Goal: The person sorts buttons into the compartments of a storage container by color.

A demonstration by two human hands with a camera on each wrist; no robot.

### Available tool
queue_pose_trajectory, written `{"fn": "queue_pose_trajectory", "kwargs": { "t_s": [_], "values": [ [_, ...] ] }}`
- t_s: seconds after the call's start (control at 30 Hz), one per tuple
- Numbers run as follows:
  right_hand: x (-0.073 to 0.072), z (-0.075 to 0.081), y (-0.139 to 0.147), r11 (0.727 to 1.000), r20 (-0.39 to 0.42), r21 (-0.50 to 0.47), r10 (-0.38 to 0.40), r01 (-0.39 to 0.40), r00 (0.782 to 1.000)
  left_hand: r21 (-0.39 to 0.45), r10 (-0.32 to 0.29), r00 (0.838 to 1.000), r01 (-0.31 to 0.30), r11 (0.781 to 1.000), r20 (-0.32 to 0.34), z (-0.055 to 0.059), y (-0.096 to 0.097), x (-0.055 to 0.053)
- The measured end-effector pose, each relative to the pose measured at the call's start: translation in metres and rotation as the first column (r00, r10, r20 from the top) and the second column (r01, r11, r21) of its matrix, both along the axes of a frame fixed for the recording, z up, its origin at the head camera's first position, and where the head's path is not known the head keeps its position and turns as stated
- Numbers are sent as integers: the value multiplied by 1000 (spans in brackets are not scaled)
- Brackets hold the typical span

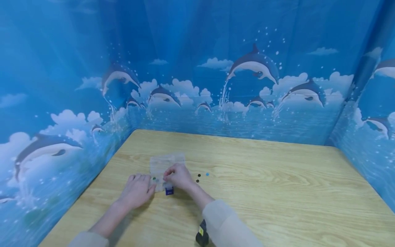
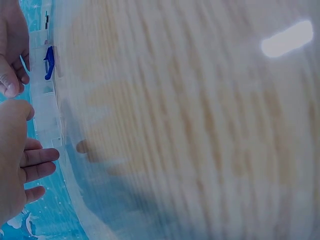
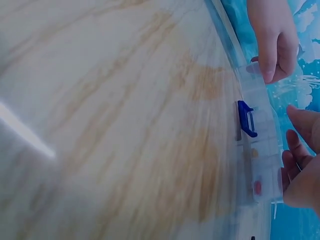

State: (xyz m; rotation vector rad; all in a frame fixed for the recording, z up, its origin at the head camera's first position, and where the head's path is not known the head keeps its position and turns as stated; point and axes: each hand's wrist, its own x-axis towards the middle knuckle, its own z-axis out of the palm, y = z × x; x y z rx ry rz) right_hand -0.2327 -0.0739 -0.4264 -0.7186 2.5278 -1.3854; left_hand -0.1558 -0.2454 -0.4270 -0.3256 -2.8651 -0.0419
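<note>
A clear plastic compartment box (image 1: 159,187) with a blue latch (image 1: 169,190) stands on the table. Small coloured pieces show inside it, among them a green one (image 1: 154,178) and a red one (image 3: 257,188). At the box's left end rests my left hand (image 1: 138,190), its fingers stretched out along the side. My right hand (image 1: 179,175) hovers over the right part of the box with bent fingers. In the right wrist view, thumb and fingers of the right hand (image 3: 302,165) stand apart, and nothing shows between them.
Two small black discs (image 1: 199,175) and a light blue disc (image 1: 207,174) lie right of the box. A black object with a yellow mark (image 1: 202,233) is beside the right sleeve. Blue dolphin-print curtains (image 1: 197,68) surround the wooden table (image 1: 277,185).
</note>
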Motion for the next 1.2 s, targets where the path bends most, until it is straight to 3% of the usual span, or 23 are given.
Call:
{"fn": "queue_pose_trajectory", "kwargs": {
  "t_s": [0.3,0.77,1.2],
  "values": [
    [-4,0,8,997,76,-49,-51,55,996,6,1,1000,-1,1000,3,1,2,0],
    [-24,4,37,983,97,-160,-77,92,992,14,19,998,-20,1000,52,4,2,1],
    [-43,3,82,979,110,-145,-128,143,986,26,11,999,-12,1000,37,1,1,0]
  ]
}}
